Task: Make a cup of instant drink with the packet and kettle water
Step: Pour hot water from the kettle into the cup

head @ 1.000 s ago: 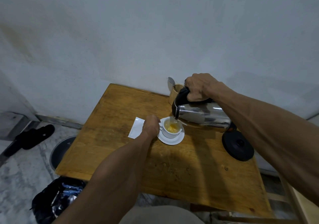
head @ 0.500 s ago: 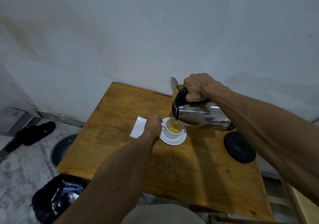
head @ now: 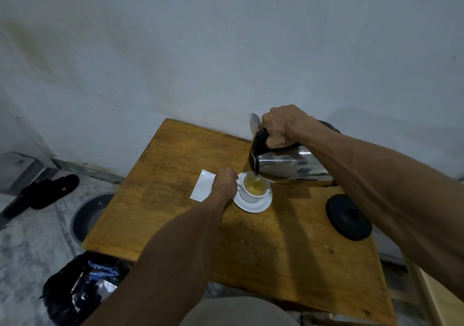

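A white cup (head: 252,196) holding yellowish liquid stands on a white saucer (head: 253,206) on the wooden table (head: 276,245). My left hand (head: 224,184) grips the cup's handle on its left side. My right hand (head: 282,127) holds the black handle of a steel kettle (head: 291,166), tipped over with its spout above the cup and water running in. A white packet (head: 204,187) lies flat just left of my left hand.
The kettle's black base (head: 348,216) sits at the table's right edge. A spoon (head: 255,121) stands behind the kettle by the wall. On the floor to the left are a grey pan (head: 86,215), a black rubbish bag (head: 75,290) and a black sandal (head: 47,191).
The liquid in the cup has risen and turned paler yellow as water kept pouring. Both hands and the kettle hold nearly the same places.
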